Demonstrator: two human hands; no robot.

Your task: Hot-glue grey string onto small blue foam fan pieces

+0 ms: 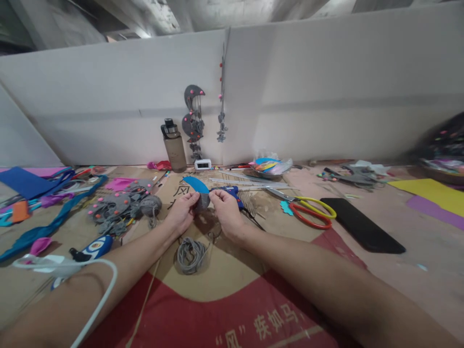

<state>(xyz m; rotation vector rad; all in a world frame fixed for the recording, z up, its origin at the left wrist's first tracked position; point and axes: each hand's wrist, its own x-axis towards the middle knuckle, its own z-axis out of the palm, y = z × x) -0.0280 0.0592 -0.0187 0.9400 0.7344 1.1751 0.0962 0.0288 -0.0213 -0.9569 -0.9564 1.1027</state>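
My left hand (pixel 184 211) and my right hand (pixel 227 209) meet at the middle of the table, both pinching a small grey felt piece (pixel 201 203) between fingers and thumbs. A blue felt crescent (pixel 196 184) lies just behind that piece. A coil of grey cord (pixel 190 254) rests on the cardboard between my forearms. A blue glue gun (pixel 233 194) lies right behind my right hand.
Scissors with red and yellow handles (pixel 307 209) and a black pad (pixel 361 224) lie to the right. Grey felt shapes with pink dots (pixel 119 204) and blue strips (pixel 50 223) are on the left. A bottle (pixel 174 147), a small clock (pixel 202 164) and hanging felt ornaments (pixel 193 121) stand by the white partition.
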